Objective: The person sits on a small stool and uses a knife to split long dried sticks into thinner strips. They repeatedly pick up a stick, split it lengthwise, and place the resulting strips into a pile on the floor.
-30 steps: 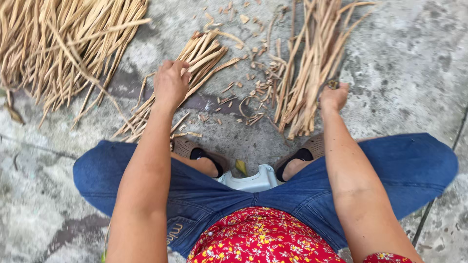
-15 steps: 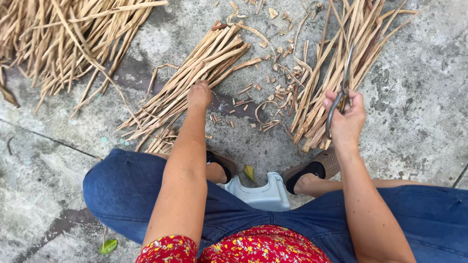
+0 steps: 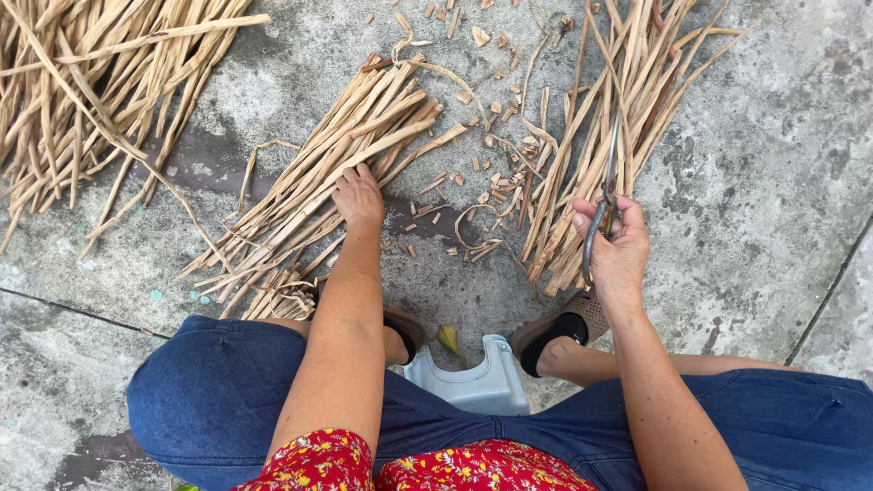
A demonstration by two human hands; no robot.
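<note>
Sitting low on a small grey stool (image 3: pixel 473 386) over the concrete floor (image 3: pixel 773 200), cutting dry straw-coloured stalks. Far out past the left hand (image 3: pixel 357 195), a big loose pile of long stalks (image 3: pixel 91 91), not yet touched by the look of it. Right under that left hand, a middle bundle of stalks (image 3: pixel 336 173), pressed down with flat, spread fingers, not gripping. Just ahead of the right hand (image 3: pixel 618 245), another bundle of stalks (image 3: pixel 609 118), fanned out. Right hand closed tight around the scissors (image 3: pixel 605 195), blades pointing away over that bundle. Between both hands, small cut bits (image 3: pixel 486 177) scattered about: some trimming done, plenty probably left.
</note>
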